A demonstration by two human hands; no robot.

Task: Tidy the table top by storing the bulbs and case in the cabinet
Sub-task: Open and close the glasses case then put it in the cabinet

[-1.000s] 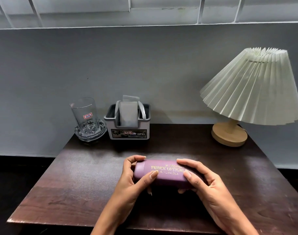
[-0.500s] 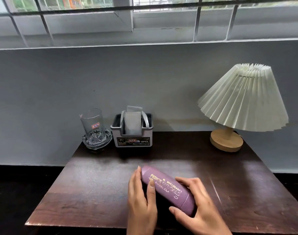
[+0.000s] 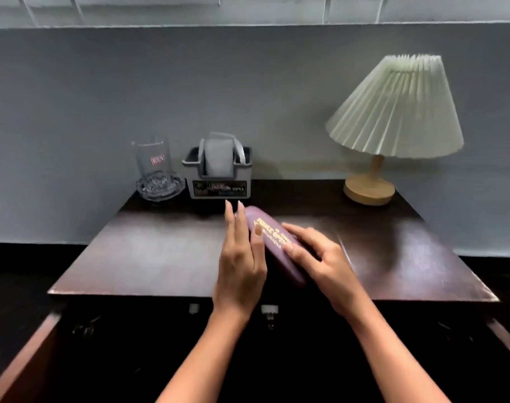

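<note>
A purple spectacle case (image 3: 272, 242) with gold lettering lies slanted over the middle of the dark wooden table top (image 3: 161, 251), its far end pointing away to the left. My left hand (image 3: 240, 257) presses flat against its left side, thumb on the lid. My right hand (image 3: 317, 257) holds its right side from above. Below the table's front edge the cabinet (image 3: 131, 344) is dark, with two small white bulb bases (image 3: 269, 311) showing just inside. The picture is blurred.
At the back left stand a clear glass (image 3: 152, 159) in a glass ashtray (image 3: 161, 186) and a grey holder (image 3: 219, 175). A pleated lamp (image 3: 393, 112) on a wooden base stands back right. Brown cabinet door edges (image 3: 21, 365) flank the opening.
The case has turned from lying crosswise to slanting away from me, still held by both hands. The view has tilted down, so the dark cabinet front now shows.
</note>
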